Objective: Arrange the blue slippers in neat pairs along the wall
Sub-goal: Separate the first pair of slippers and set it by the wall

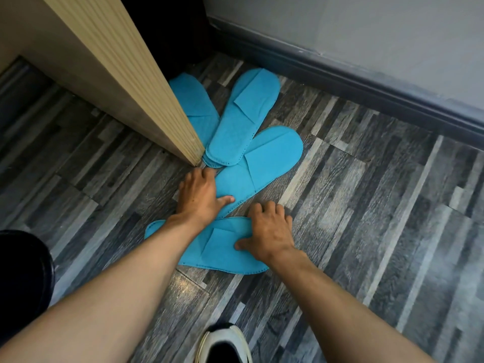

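Observation:
Several flat blue slippers lie fanned out on the grey plank floor. The nearest slipper [217, 247] lies crosswise; my right hand [269, 231] grips its right end, thumb on top and fingers curled over its far edge. My left hand [200, 195] presses on the heel of a second slipper [267, 155] that points up and right. A third slipper [243, 113] overlaps it, with another slipper's edge showing under its heel. A further slipper [195, 100] lies half hidden behind the wooden panel.
A tall light wooden panel [125, 74] stands at the left, its corner touching the slipper heels. The grey wall with a dark skirting board [366, 82] runs along the upper right. My white and black shoe [225, 344] is at the bottom; a dark object [23, 271] sits at left.

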